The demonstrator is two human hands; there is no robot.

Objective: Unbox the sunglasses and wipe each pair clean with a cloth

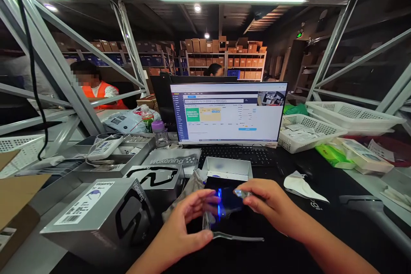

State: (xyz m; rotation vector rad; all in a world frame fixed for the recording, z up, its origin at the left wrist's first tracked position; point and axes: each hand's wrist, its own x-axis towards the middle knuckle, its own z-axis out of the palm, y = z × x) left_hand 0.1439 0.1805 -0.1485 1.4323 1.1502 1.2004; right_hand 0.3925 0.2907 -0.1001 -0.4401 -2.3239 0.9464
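Observation:
Between my hands is a pair of sports glasses (229, 202) with a dark lens that reflects a blue streak of light. One clear temple arm (242, 237) sticks out below, toward the right. My left hand (186, 222) grips the left side, thumb at the clear frame and fingers reaching behind the lens. At the other side, my right hand (272, 199) pinches a clear end piece between thumb and fingers. Just behind lies an open silver box (227, 166), with a grey cloth pouch (183, 192) left of it.
Closed grey glasses boxes (99, 209) stand at left. A monitor (221, 132) and keyboard (237, 154) are ahead. On the right are a folded white cloth (302, 186), a handheld scanner (369, 205) and white baskets (316, 126). A person in an orange vest (105, 92) sits far left.

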